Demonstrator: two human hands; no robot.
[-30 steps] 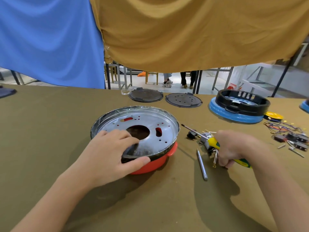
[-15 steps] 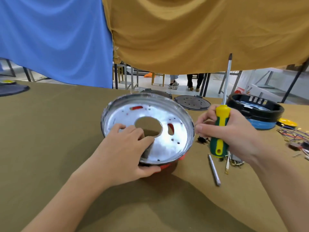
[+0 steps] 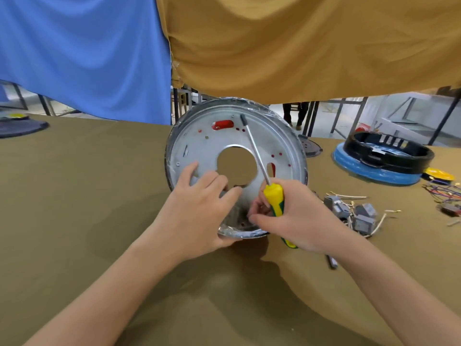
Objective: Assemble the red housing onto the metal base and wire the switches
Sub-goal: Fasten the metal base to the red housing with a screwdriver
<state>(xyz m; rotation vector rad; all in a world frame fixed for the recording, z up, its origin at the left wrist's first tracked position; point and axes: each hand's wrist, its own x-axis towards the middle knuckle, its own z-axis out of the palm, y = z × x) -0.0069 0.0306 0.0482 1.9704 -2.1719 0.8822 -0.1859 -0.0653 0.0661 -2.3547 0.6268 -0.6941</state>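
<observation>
1. You are tilting the metal base [image 3: 199, 148] up on edge off the tabletop [image 3: 74, 196]; red housing [image 3: 222, 124] is showing through its holes, so the two look mated.
2. Your left hand [image 3: 197, 211] is gripping the lower rim.
3. Your right hand [image 3: 296, 216] is clutching the screwdriver [image 3: 274, 198], tip near an upper hole.
4. Switches [image 3: 354, 216] are lying loose just right, apparently unwired; screws and wiring are probably pending.

One metal base [image 3: 199, 148], one screwdriver [image 3: 264, 176] and two hands are in view. Three grey switches [image 3: 349, 213] lie in a heap, possibly more hidden. One black ring [image 3: 389, 153] sits on one blue disc [image 3: 374, 171].
</observation>
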